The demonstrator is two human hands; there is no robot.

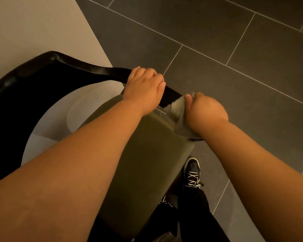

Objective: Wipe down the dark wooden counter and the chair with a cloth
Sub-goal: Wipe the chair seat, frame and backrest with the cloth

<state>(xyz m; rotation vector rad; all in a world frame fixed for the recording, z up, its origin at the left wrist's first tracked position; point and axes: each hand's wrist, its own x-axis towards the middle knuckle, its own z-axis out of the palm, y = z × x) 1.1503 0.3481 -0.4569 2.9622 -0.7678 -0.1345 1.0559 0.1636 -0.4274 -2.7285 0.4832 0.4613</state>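
Note:
A chair with a curved black armrest [63,64] and an olive-green seat cushion [147,163] fills the lower left and middle of the head view. My left hand [143,89] grips the black armrest near its right end. My right hand [205,112] is closed on a pale grey cloth [177,109], pressing it around the armrest's end just to the right of my left hand. The tip of the armrest is hidden under the cloth. No dark wooden counter is in view.
Dark grey floor tiles [234,41] spread to the right and above. A light beige surface [33,27] lies at the upper left. My black shoe with white laces [192,173] stands beside the seat's right edge.

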